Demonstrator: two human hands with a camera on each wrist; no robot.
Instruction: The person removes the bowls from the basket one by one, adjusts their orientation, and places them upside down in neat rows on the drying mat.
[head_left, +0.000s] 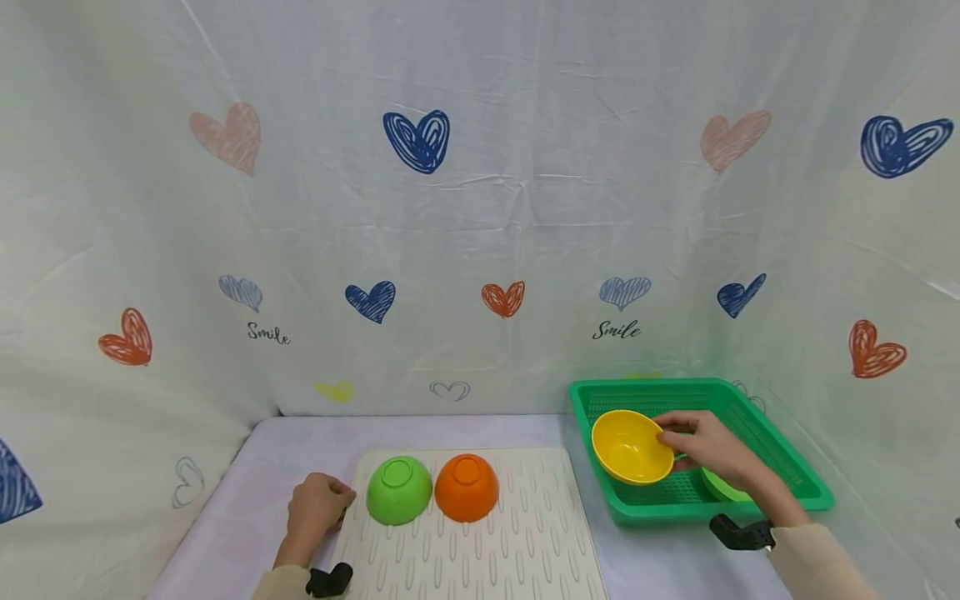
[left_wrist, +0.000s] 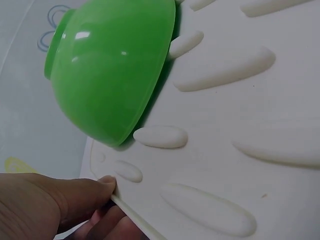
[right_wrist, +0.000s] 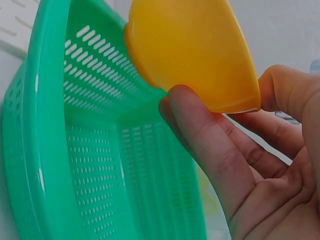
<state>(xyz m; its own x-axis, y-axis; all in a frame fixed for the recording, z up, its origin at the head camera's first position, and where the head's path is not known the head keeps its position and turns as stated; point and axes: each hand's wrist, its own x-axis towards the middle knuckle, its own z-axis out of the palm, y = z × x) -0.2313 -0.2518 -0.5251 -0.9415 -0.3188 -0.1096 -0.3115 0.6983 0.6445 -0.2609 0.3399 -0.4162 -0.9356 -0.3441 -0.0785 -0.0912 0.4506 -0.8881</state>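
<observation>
My right hand (head_left: 701,446) pinches the rim of a yellow bowl (head_left: 632,447) and holds it tilted over the green basket (head_left: 813,498). In the right wrist view the thumb and fingers sit on either side of that yellow bowl's (right_wrist: 190,50) rim. At the left edge of a white ridged mat (head_left: 525,558), my left hand (head_left: 318,508) pinches the border between thumb and fingers, plain in the left wrist view. Upside down near the mat's far left corner is a green bowl (head_left: 399,490). Beside it an orange bowl (head_left: 467,487) also lies upside down.
Inside the basket, partly behind my right hand, lies a light green bowl (head_left: 723,485). The mat and basket stand on a pale cloth-covered table (head_left: 247,492). A white curtain (head_left: 480,208) printed with hearts hangs behind and at both sides.
</observation>
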